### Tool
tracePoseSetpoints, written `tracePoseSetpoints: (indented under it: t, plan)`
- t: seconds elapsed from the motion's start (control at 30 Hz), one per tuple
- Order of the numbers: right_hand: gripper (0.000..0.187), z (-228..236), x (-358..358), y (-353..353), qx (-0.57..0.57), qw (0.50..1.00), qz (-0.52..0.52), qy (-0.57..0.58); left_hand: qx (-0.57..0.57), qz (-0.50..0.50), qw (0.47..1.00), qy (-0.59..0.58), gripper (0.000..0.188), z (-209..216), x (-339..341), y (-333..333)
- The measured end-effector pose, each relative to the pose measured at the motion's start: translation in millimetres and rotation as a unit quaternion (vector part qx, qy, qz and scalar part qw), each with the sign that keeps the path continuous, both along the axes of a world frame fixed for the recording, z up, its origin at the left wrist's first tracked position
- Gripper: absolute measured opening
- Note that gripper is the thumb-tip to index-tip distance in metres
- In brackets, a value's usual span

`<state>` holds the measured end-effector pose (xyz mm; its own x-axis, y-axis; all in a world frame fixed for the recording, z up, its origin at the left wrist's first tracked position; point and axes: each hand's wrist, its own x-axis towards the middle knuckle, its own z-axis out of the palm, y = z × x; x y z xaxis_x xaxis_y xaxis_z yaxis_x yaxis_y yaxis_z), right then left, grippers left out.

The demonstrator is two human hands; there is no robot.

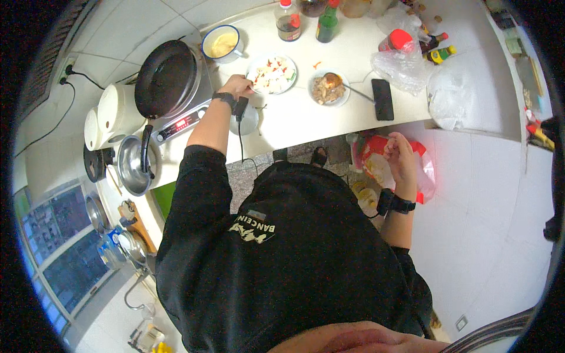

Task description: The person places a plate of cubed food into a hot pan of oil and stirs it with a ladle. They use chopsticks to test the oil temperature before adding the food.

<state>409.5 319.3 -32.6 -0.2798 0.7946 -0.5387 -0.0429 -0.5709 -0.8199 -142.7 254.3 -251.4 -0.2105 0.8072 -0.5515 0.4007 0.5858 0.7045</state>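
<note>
Plate of chopped white and red food sat on the white bench, just right of the black pan on the cooker. The left hand reached forward to the plate's near-left rim, arm stretched out from the shoulder and slightly bent at the elbow, a dark band at the wrist. Its fingers lay against the rim, but whether the grip was clenched on the rim or only touching it could not be told from this view. A small white dish lay just under that wrist, near the bench's front edge.

The right hand was held low and off the bench, forearm raised, also with a dark wrist band. Its fingers curled loosely in front of a red plastic bag below the bench edge; the grip seemed half-closed, and what it held, if anything, was not clear.

Right of the plate stood a bowl of brownish food with a spoon in it, and beyond that a black phone near the front edge. Bare bench showed between plate and bowl. A mug of yellow liquid stood behind the plate, and bottles lined the back.
</note>
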Motion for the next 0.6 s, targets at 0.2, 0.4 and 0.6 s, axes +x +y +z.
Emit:
tracePoseSetpoints:
  t: [0.2, 0.4, 0.6]
  plan:
    - [0.02, 2, -3, 64, 0.017, 0.997, 0.072, 0.001, 0.047, 0.296, 0.935, -0.192, 0.031, 82, 68, -8]
    - [0.02, 2, -62, 85, 0.049, 0.964, 0.254, 0.06, 0.12, 0.368, 0.895, -0.221, 0.035, 151, 122, -85]
    - [0.051, 7, -163, 31, -0.004, 0.881, 0.469, 0.06, 0.163, 0.433, 0.852, -0.244, 0.037, 202, 167, -213]
